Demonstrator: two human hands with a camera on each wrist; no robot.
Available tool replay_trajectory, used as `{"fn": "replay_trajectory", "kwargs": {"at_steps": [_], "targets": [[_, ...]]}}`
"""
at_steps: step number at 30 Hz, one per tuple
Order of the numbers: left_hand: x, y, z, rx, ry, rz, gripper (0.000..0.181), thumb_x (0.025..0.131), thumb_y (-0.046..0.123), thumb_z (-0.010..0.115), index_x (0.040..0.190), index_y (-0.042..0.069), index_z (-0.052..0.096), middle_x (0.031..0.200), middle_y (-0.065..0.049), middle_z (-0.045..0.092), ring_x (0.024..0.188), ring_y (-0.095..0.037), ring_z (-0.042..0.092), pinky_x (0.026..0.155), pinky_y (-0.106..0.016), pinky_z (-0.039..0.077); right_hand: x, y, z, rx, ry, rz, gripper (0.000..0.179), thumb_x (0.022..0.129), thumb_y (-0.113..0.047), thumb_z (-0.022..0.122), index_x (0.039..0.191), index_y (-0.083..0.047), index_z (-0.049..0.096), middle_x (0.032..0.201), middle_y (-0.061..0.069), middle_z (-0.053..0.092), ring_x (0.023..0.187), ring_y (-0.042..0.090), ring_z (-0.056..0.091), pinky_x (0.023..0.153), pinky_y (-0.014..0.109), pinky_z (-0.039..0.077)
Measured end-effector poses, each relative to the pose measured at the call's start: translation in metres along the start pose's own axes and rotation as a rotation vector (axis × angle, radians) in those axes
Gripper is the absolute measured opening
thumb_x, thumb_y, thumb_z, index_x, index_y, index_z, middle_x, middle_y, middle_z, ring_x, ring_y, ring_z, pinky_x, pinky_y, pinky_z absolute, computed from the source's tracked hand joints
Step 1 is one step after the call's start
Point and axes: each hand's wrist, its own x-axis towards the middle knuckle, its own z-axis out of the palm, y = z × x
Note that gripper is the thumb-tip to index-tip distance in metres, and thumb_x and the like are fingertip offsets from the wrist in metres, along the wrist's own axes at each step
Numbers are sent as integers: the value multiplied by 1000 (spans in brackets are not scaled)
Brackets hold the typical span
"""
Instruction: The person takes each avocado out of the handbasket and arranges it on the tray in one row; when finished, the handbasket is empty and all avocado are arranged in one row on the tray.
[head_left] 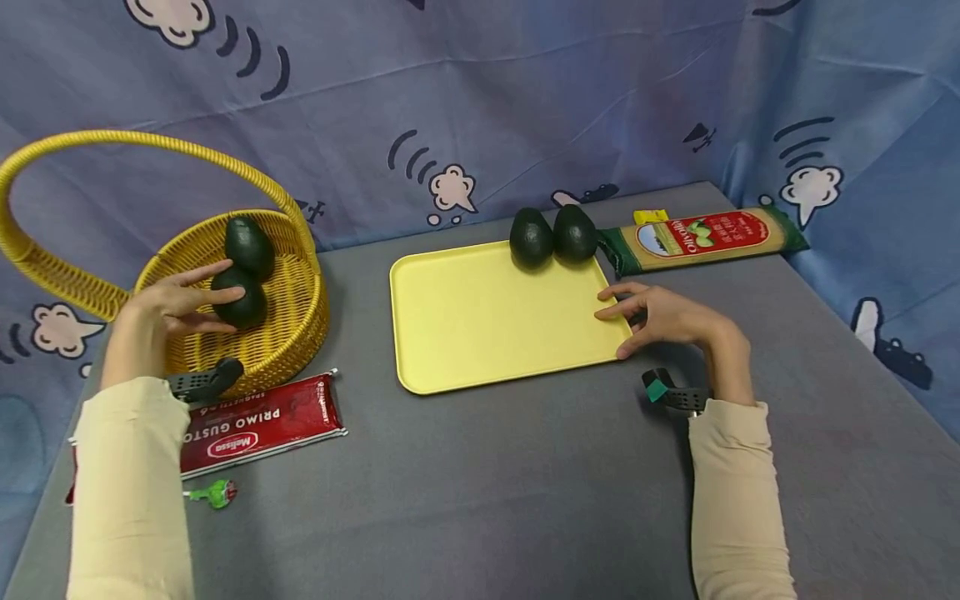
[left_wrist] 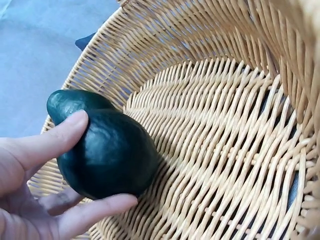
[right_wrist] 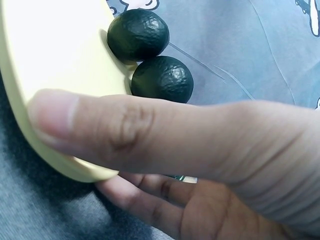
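Inside the yellow wicker basket point(head_left: 296, 333), my left hand point(head_left: 176, 307) holds a dark green avocado point(left_wrist: 112, 155) between thumb and fingers. A second avocado point(head_left: 249, 247) touches it from behind, by the basket's far wall. At the right, my right hand point(head_left: 667, 318) grips the edge of a yellow rectangular tray point(head_left: 495, 325); in the right wrist view the thumb point(right_wrist: 115, 130) lies over its rim while the other fingers are partly hidden below. Two more avocados point(head_left: 531, 240) sit side by side at the tray's far right corner, one of them point(head_left: 575, 233) at its edge.
A green and tan spaghetti pack point(head_left: 705, 237) lies behind the right hand, with a small yellow item point(head_left: 650, 216) by it. Near the basket lie a red spaghetti pack point(head_left: 262, 421), partly under the left sleeve, and a green lollipop point(head_left: 217, 493). Patterned blue cloth point(head_left: 480, 108) hangs behind.
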Motion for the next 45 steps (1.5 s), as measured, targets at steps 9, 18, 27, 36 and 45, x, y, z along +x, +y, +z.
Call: {"fn": "replay_trajectory", "kwargs": {"at_steps": [9,18,27,36,45], "targets": [[-3,1,-5,-12,1,0,80,96,20,59,153,29,3,157,-15,-9,71,-5,64,80,-28,56,1,-3,-1,3,0,8,61,74,-18,84,127,3,60,143,20,39,114,32,51,87,41,50],[-9,-4,-11,8,-1,31,80,93,20,63,152,31,10,156,-18,1,77,-5,65,80,-29,56,3,-1,-1,-4,-3,3,61,75,-18,84,128,2,60,143,21,39,116,33,50,88,43,50],[-20,-6,-14,68,-67,103,70,96,20,60,149,38,18,155,-20,-19,83,-4,66,84,-33,55,2,-2,1,-11,-5,-1,61,75,-19,84,127,2,61,143,21,39,117,35,49,89,45,49],[-35,-8,-11,175,-76,167,67,98,23,57,148,44,17,152,-23,-24,116,-23,55,84,-32,55,1,0,0,-5,-8,12,61,75,-19,83,128,2,60,144,21,38,129,39,36,97,54,42],[-48,-16,-10,0,-93,249,61,95,7,59,142,42,42,123,1,49,88,-13,68,75,-36,58,1,-1,0,-20,-4,8,62,75,-20,83,128,2,61,144,20,39,129,38,36,97,52,43]]}}
